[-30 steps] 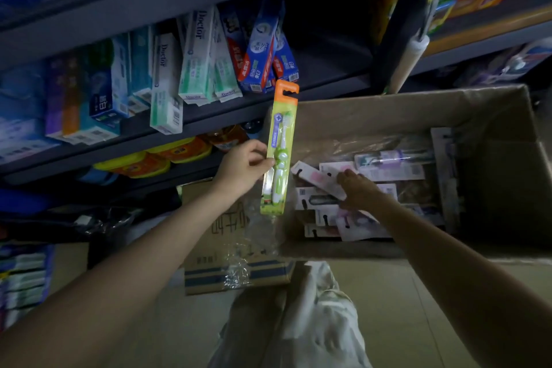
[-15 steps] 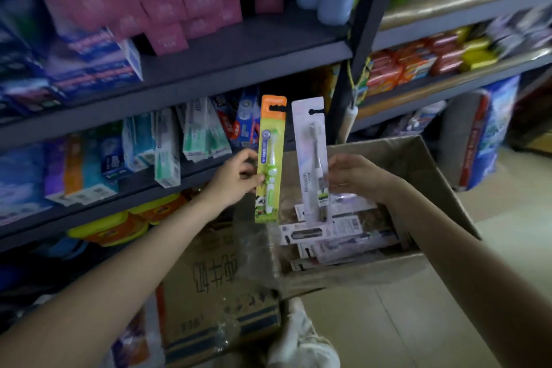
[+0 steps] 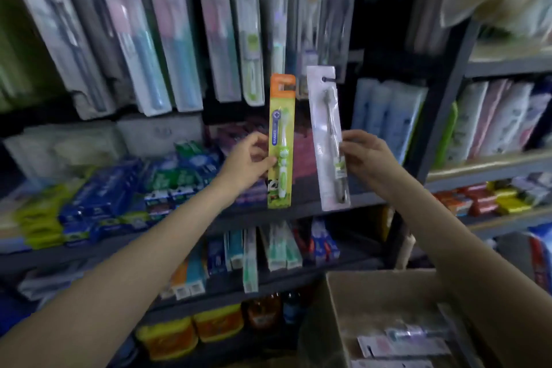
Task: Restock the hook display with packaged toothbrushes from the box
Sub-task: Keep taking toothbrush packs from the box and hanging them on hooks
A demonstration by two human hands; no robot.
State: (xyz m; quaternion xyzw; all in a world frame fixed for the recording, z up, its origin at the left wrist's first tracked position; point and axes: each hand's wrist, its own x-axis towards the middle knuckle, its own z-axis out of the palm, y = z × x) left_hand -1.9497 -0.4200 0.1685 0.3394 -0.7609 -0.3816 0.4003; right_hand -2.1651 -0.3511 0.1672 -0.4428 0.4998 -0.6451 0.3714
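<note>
Across the far wall, top row: hook display (image 3: 167, 39), hung with packaged toothbrushes side by side, each card dangling from its punched hole; the row is blurred, so free hooks cannot be told.

Left of centre: left hand (image 3: 249, 158), pinching the green-and-orange toothbrush pack (image 3: 281, 140) at its left edge, card upright, hang-hole uppermost, likely so it can slide straight onto a hook.

Just right of it, apart: white toothbrush pack (image 3: 328, 137), upright with a slight lean, hole at top, gripped at its right edge by the right hand (image 3: 366, 158). Both packs are raised just below the hanging row, over the shelves of toothpaste cartons (image 3: 113, 200).

Near right, low: cardboard box (image 3: 373, 293), open-topped, more packs lying flat inside, kept within reach for the next pick.
</note>
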